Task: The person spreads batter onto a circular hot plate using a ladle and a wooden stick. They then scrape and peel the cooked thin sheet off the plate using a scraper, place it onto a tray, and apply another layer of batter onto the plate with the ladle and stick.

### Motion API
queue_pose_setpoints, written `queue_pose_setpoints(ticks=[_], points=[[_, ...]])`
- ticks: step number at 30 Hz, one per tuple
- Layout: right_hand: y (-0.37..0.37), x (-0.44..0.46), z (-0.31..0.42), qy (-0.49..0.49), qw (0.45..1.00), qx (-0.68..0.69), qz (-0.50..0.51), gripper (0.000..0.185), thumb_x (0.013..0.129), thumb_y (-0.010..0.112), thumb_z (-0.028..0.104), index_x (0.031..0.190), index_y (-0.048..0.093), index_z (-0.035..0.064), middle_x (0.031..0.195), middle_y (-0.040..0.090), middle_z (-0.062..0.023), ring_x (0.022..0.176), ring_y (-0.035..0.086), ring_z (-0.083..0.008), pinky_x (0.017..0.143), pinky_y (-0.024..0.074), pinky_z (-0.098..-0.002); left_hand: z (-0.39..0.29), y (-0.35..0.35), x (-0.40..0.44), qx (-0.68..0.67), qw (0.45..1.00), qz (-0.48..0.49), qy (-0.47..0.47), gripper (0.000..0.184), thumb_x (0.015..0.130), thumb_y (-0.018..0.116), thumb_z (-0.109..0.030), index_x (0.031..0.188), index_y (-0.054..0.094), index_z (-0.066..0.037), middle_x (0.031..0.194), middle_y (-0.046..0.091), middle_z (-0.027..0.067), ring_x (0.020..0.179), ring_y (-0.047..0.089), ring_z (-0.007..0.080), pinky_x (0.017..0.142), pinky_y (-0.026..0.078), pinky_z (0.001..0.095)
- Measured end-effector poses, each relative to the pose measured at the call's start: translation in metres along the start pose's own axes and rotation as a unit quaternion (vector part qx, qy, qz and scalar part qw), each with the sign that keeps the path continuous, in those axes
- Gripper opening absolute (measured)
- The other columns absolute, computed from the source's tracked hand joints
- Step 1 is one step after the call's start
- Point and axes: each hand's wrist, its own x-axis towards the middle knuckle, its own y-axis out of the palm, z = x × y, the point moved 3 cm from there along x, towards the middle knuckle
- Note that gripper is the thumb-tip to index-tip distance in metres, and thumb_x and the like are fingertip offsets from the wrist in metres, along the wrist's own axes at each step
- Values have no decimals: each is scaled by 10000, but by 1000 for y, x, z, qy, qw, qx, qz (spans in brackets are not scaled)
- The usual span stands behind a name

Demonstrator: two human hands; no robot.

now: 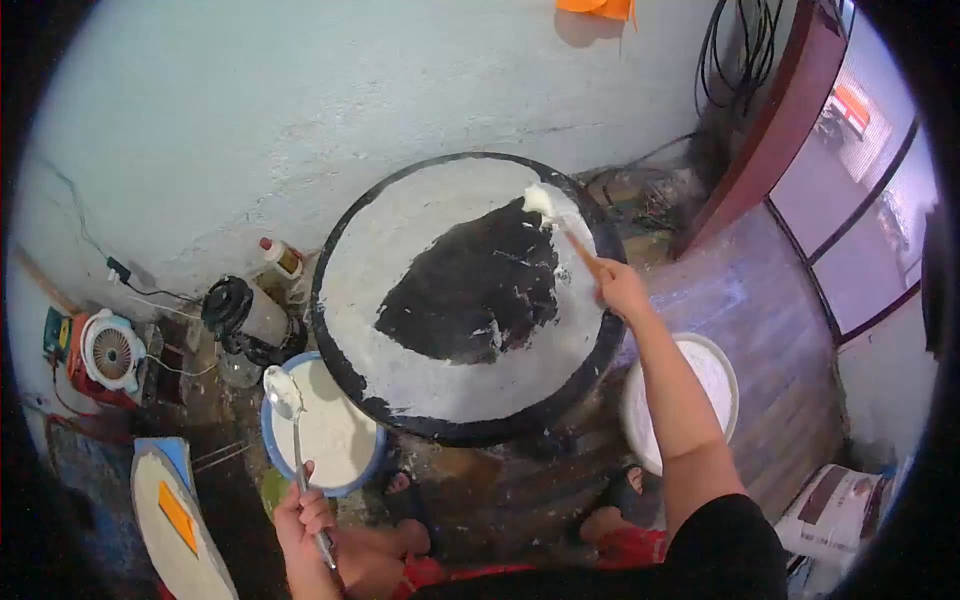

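A large round black griddle [470, 265] carries a ring of pale batter [440, 385] around a dark bare middle. My right hand [622, 288] grips the wooden handle of a spreader [582, 250]; its far end, coated with a white lump of batter [538, 200], touches the griddle's far right part. Closed around a long metal ladle [298, 440] is my left hand [303, 515], near the lower left. The ladle's bowl has white batter on it and hangs over a blue-rimmed tub of batter [330, 425].
To the right of the griddle stands a white tub of pale powder or batter [715, 385]. A dark-lidded jug [250, 315], a bottle [283, 257] and a small fan [110, 350] are at left. A sack [835, 515] lies lower right, near the door frame [765, 140].
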Motion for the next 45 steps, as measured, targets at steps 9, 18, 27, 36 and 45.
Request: queue_pose_setpoints(ticks=[9,18,27,36,45], points=[[39,-26,50,-83,993,-78,25,279,820,453,202,1055,585,132,977,593,-149,918,560,-296,807,431,-372,-9,-16,-9,-25,999,42,-22,304,903,376,-222,1161,450,-78,619,390,9,452,359,89,367,297,210],[-2,-77,11,85,979,-142,-119,293,830,439,240,1081,574,169,980,596,-136,926,553,-317,817,428,-378,-22,-28,-15,-11,999,42,-4,303,896,396,-219,1155,446,-70,611,359,-6,445,339,75,362,297,210],[50,-82,84,23,995,-94,30,292,836,440,243,1093,557,169,1017,585,-108,942,547,-297,811,428,-369,-24,-33,-12,-25,996,85,-16,303,905,368,-230,1148,434,-62,608,379,5,445,346,84,365,292,207],[50,-112,106,-50,986,-113,111,278,830,446,239,1072,579,211,991,600,-104,931,561,-269,788,437,-361,-30,-36,-13,-8,997,74,1,285,914,352,-227,1118,448,-53,600,356,4,443,325,77,364,272,202],[86,-127,110,-84,985,-127,85,287,820,431,226,1064,581,207,987,593,-131,917,563,-287,809,433,-363,-26,-28,-19,2,999,36,14,288,921,329,-243,1116,453,-71,620,367,4,443,322,74,363,289,203]])
